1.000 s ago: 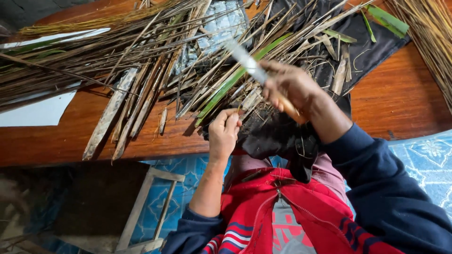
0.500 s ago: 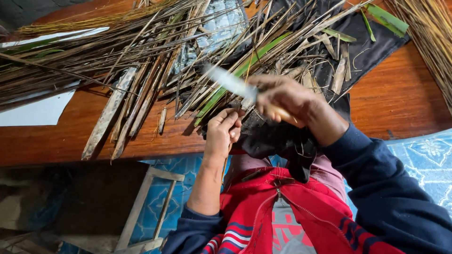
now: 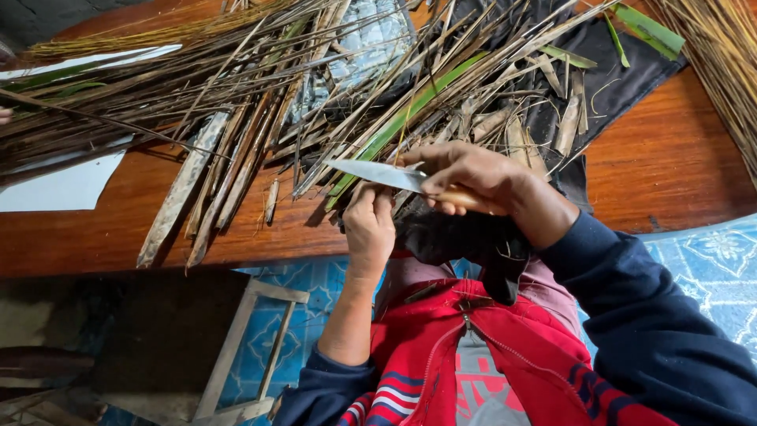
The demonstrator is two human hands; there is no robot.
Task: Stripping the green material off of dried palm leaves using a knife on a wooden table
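Gleaming pale knife blade (image 3: 371, 173), wooden handle in right hand (image 3: 473, 177).

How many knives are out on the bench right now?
1. The knife is in the right hand, blade pointing left above the left hand. The piled strips could hide others.

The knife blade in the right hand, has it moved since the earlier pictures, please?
Yes. The knife has swung down and leftward against the wooden table, toward the left hand.
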